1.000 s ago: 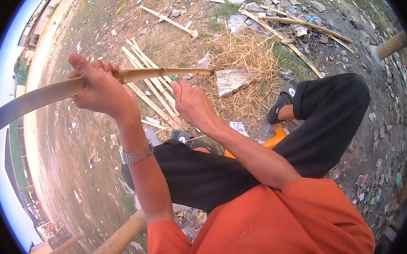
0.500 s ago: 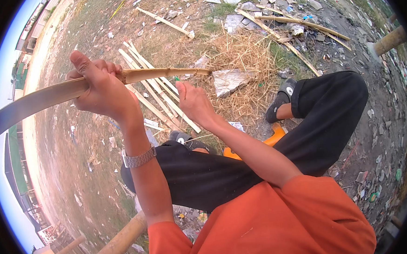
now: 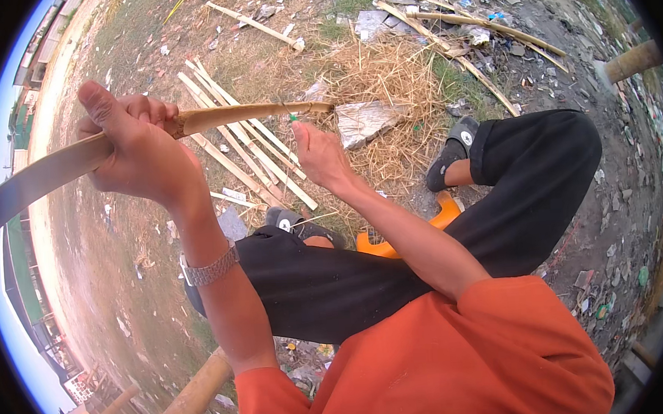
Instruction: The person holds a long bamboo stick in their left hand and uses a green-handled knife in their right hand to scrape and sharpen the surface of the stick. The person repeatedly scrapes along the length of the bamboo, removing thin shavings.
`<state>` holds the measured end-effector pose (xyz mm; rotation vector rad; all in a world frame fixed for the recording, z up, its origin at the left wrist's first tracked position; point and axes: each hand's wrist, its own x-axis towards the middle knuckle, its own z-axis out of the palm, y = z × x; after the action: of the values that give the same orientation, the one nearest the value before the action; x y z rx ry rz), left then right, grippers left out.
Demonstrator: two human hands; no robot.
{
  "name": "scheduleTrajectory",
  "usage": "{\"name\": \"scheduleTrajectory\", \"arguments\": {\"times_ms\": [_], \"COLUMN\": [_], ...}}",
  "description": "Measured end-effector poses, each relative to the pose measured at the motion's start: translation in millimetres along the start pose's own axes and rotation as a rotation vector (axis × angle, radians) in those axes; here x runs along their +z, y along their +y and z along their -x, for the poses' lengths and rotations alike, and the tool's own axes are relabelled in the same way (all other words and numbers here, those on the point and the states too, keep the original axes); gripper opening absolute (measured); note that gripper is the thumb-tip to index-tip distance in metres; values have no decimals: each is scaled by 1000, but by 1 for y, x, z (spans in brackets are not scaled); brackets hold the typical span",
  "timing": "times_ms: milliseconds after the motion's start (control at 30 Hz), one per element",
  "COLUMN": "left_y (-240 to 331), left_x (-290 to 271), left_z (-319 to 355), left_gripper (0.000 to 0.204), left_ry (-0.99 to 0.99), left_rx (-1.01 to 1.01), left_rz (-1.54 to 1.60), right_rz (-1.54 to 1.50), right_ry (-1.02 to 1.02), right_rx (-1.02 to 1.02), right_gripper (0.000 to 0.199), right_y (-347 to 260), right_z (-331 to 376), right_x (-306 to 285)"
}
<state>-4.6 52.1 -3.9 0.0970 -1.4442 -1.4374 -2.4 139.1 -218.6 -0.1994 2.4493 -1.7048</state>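
Observation:
A long split bamboo strip [image 3: 227,116] runs across in front of me from the left rim. Its far right end lies by a pale flat block [image 3: 364,121], perhaps touching it. My left hand [image 3: 134,139] is wrapped around the strip near a node, thumb up. Near the strip's right end, my right hand [image 3: 321,154] is closed on a small green-ended tool [image 3: 293,117], mostly hidden by the fingers. A thin dark part of that tool seems to meet the strip; its kind is not clear. Straw-like shavings [image 3: 395,70] lie around the block.
Several cut bamboo strips [image 3: 256,147] lie beyond my left foot. Longer bamboo pieces [image 3: 480,23] rest on rubble at the far right. An orange plastic object [image 3: 446,211] sits between my legs. Bamboo poles stand at lower left [image 3: 188,402] and right [image 3: 634,61].
My left hand has shifted left with the strip. The right hand has moved slightly outward, toward the strip's far end. The whole view has shifted a little.

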Motion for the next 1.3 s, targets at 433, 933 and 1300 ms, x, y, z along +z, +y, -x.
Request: {"name": "scheduleTrajectory", "arguments": {"times_ms": [433,933,1300], "left_y": [-1,-7,-6], "left_x": [-3,-8,-8], "left_z": [-2,-18,-13], "left_gripper": [42,40,41], "left_ry": [-77,7,66], "left_rx": [-19,-15,0], "left_rz": [36,-12,-120], "right_rz": [92,151,286], "right_ry": [20,-159,-105], "right_rx": [-13,96,22], "right_gripper": [49,55,53], "right_y": [2,9,40], "right_z": [-8,-38,-39], "right_x": [-5,3,3]}}
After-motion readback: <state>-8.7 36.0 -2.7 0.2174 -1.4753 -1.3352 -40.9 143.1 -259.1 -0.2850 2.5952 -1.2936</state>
